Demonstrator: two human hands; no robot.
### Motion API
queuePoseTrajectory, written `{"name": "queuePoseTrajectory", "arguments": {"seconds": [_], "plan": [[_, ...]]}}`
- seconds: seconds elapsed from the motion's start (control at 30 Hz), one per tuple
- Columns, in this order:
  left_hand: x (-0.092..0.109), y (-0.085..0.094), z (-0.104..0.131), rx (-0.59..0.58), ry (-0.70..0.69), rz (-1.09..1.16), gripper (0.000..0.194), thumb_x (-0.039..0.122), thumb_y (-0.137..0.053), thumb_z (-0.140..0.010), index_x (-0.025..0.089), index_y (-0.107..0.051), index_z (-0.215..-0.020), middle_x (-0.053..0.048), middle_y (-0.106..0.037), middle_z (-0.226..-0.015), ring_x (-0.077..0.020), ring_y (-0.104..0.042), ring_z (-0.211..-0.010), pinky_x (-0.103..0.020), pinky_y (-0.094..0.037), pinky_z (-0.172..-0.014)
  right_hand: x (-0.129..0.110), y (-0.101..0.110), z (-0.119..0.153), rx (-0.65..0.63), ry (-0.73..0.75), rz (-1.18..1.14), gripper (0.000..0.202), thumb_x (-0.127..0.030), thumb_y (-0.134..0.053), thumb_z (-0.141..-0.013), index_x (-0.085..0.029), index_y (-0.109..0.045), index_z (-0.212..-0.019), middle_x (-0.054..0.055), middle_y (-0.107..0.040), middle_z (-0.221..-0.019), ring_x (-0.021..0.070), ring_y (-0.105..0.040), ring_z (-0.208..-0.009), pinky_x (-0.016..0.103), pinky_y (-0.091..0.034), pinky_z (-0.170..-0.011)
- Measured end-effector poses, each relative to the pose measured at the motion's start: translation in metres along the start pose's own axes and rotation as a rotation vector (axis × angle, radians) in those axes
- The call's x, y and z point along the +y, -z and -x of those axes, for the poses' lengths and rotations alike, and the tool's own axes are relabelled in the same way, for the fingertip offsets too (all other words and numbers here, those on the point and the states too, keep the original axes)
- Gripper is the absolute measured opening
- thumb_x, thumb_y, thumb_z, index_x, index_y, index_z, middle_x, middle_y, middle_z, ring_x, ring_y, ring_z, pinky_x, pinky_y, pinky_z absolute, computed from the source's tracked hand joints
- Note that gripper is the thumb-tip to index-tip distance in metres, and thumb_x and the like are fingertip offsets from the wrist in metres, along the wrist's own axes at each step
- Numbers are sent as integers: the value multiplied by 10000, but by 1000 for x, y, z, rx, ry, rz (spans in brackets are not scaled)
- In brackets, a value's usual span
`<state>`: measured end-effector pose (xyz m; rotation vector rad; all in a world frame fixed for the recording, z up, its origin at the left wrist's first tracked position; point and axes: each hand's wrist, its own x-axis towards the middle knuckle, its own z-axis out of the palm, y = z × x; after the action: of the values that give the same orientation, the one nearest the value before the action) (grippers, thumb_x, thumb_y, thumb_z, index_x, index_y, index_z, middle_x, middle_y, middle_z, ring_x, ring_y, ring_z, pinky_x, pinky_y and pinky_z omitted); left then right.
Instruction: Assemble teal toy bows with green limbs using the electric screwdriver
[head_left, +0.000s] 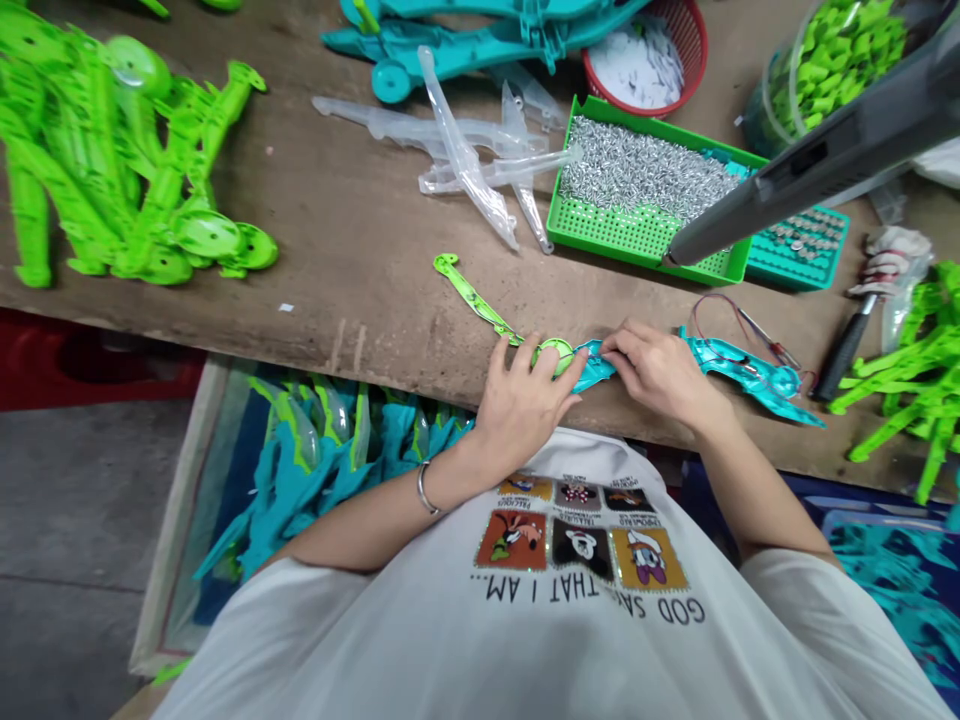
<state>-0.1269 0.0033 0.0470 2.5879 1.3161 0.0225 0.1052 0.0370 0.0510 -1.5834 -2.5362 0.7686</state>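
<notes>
A long plastic shell lies along the table's front edge, with a thin slotted green arm (471,296), a round green part (556,352) and a teal section (595,372). Thin dark wire runs along the green arm. My left hand (517,400) holds the shell down, its fingers spread over the round part and its thumb at the near edge. Over the teal section, my right hand (656,368) has thumb and fingertips pinched together; whatever is between them is hidden. Right of it lies another teal shell piece (750,375), with a thin red wire (701,305) looping near it.
Behind are clear plastic pieces (465,155), a green tray (645,230) of small metal pins and a red basket (701,60). A grey pole-like tool (817,150) hangs in from the right. Green parts (112,170) pile at left; a hammer (847,345) lies right.
</notes>
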Motion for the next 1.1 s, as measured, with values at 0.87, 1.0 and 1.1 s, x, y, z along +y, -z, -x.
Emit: {"name": "queuePoseTrajectory", "arguments": {"seconds": [0.87, 1.0, 1.1], "plan": [[1, -2, 2, 3, 4, -4, 579, 371, -603, -1011, 299, -480, -1571, -169, -633, -1308, -411, -483, -1434, -647, -373, -1180, 2, 7, -13, -44, 19, 11, 243, -303, -478, -1055, -204, -700, -1041, 83, -688, -1007, 212, -627, -850, 320, -307, -651], [2, -3, 2, 4, -5, -15, 577, 373, -584, -1021, 279, -472, -1578, -180, -634, -1301, -426, -480, -1439, -654, -377, -1176, 3, 5, -16, -42, 37, 39, 234, -293, -487, -1045, -201, -700, -1016, 77, -695, -981, 212, -627, -837, 329, -301, -648], [2, -4, 2, 0, 1, -8, 591, 374, -605, -1013, 289, -466, -1581, -174, -632, -1308, -416, -470, -1452, -649, -362, -1191, 2, 3, -15, -40, 16, 73, 260, -307, -473, -1050, -205, -711, -1030, 82, -696, -982, 212, -618, -817, 333, -295, -644]]}}
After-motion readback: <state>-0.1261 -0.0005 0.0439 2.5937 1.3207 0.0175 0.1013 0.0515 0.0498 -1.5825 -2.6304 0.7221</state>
